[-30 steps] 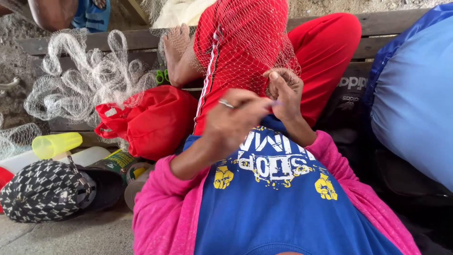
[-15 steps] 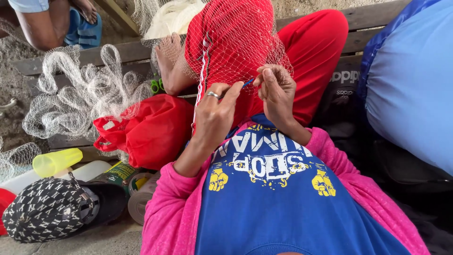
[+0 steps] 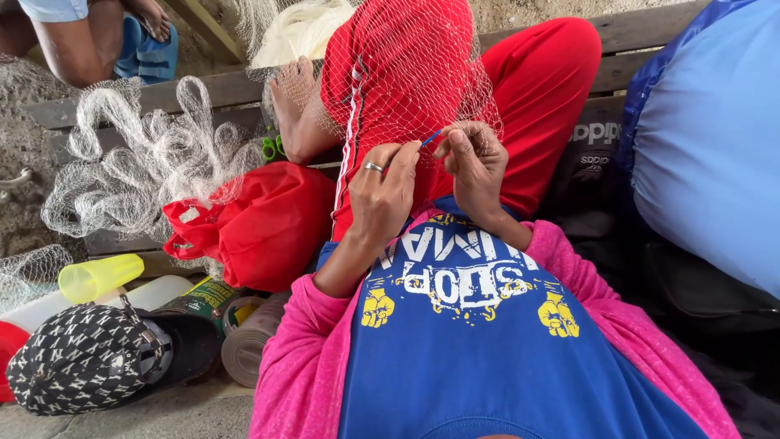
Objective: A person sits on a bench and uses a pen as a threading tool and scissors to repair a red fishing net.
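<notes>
Head view: items, largest first.
Bench (image 3: 642,32): wooden planks.
Net (image 3: 406,73): fine mesh draped over red-trousered knee.
Red bag (image 3: 260,223): left of knee.
Patterned cap (image 3: 89,366): on floor.
Left hand (image 3: 382,195): ringed, pinching mesh.
Right hand (image 3: 475,162): pinching blue needle (image 3: 431,138).

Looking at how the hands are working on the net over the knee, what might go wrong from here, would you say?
1. The left hand and right hand pinch a thin blue tool in the fine net; it might slip and prick a finger.
2. The ring could perhaps snag the mesh.
3. The net also drapes near the bare foot, which may tangle in it.
</notes>
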